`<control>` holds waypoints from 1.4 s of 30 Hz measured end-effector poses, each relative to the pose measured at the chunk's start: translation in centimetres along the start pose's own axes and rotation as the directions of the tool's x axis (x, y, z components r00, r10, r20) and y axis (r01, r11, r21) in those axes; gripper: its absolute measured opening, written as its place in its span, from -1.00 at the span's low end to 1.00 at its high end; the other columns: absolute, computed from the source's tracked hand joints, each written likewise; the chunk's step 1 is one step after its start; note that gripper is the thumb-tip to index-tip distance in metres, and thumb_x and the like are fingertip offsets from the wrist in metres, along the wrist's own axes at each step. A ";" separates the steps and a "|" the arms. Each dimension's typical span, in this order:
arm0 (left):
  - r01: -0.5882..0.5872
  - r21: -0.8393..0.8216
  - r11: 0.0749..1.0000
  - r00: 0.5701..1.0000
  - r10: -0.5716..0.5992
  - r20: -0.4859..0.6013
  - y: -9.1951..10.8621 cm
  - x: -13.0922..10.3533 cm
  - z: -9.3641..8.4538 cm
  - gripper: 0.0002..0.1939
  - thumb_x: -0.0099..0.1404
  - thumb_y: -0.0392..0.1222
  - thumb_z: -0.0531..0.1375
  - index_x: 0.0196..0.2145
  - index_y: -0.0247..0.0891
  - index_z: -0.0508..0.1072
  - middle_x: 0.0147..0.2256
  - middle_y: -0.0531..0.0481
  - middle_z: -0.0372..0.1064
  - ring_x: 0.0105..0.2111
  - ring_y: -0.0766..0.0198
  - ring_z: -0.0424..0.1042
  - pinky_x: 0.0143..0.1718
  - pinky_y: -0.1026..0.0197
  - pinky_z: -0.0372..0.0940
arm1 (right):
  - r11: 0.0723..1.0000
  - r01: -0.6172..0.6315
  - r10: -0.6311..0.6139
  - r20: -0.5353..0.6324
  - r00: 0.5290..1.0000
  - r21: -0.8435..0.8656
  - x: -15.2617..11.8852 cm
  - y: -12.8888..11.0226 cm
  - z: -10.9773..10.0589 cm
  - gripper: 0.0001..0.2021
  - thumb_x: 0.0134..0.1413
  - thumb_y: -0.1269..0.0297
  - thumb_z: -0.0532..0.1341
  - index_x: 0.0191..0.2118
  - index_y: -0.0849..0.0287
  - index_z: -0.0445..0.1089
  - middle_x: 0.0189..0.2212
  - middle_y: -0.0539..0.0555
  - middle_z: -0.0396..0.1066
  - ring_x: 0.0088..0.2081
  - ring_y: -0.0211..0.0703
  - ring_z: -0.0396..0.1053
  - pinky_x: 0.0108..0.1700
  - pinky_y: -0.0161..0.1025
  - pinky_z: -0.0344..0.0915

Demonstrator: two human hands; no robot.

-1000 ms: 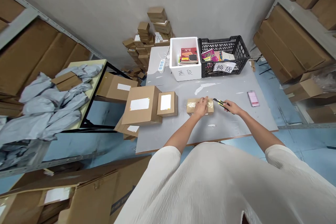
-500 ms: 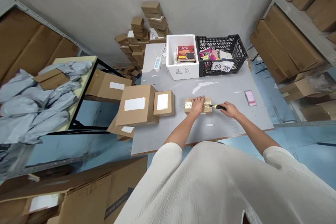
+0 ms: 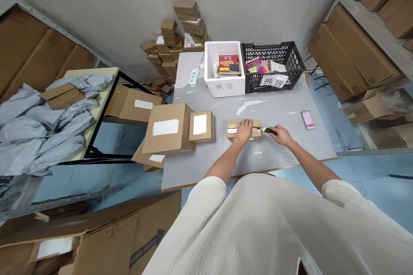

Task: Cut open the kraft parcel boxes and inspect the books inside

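A small taped cardboard box point(image 3: 232, 128) lies on the grey table point(image 3: 209, 167) in front of me. My left hand point(image 3: 244, 129) rests flat on top of it, fingers slightly apart. My right hand point(image 3: 281, 135) is closed round the black handle of a utility knife point(image 3: 270, 131). The blade end points left and meets the box's right end, at the taped seam. Where exactly the tip sits is too small to tell.
Left on the table stand a large labelled box point(image 3: 166, 131) and a smaller one point(image 3: 201, 126). Behind are a white foam bin point(image 3: 226, 88) and a black crate point(image 3: 292, 78), both holding books. A phone point(image 3: 308, 120) lies at the right.
The box's top tape now shows a straighter, more distinct seam. My left hand has shifted very slightly right, and the knife remains at the box's right end.
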State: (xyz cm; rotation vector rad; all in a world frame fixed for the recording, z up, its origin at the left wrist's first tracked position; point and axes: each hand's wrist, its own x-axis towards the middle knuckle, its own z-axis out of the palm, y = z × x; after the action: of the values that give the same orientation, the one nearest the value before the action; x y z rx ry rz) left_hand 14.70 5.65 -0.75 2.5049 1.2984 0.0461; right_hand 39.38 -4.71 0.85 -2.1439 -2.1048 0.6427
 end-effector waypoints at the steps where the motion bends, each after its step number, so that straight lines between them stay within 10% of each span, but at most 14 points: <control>1: 0.002 0.001 1.000 1.000 -0.002 -0.001 0.0 0.0 0.0 -0.41 0.56 -0.33 -0.07 0.47 -0.18 0.24 0.43 -0.33 0.27 0.48 -0.05 0.17 0.44 -0.12 0.09 | 1.000 0.001 -0.001 -0.006 1.000 0.001 -0.1 0.2 0.0 -0.55 0.49 0.13 0.18 0.39 -0.04 0.46 0.06 0.21 0.49 0.04 0.11 0.46 0.07 -0.11 0.34; 42: 0.024 -0.139 0.990 0.985 -0.047 -0.164 -0.6 -0.8 3.7 -0.47 0.63 -0.23 -0.11 0.40 -0.25 0.40 0.40 -0.30 0.36 0.44 -0.09 0.24 0.47 -0.13 0.02 | 0.981 0.135 -0.118 -0.122 0.986 0.141 1.8 5.7 1.4 -0.57 0.37 0.08 0.28 0.29 -0.10 0.57 0.00 0.18 0.54 0.07 0.21 0.49 0.16 0.10 0.42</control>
State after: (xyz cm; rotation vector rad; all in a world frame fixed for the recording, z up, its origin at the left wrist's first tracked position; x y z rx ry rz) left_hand 14.35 4.37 -4.31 2.4032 1.3544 0.3326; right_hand 44.23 -3.67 -2.71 -1.9048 -2.0450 0.6278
